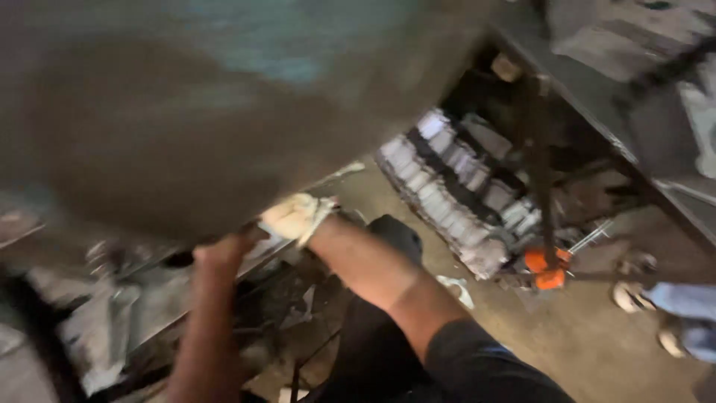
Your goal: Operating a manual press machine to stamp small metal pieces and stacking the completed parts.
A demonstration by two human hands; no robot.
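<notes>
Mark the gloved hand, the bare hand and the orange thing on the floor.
right hand (297, 216): head view, on the back of its pale glove, under the big sheet's edge.
left hand (222, 254): head view, on the bare knuckles, at the same edge.
orange thing (544, 269): head view, on its orange body; blurred.

Blurred: gloved right hand (297, 216), left hand (224, 252), perhaps gripping metal sheet (224, 97)

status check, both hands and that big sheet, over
Left hand bare, gripping lower edge of large grey-brown sheet. Right hand in pale glove, on same edge. Sheet blocks most of view; picture blurred.
</notes>
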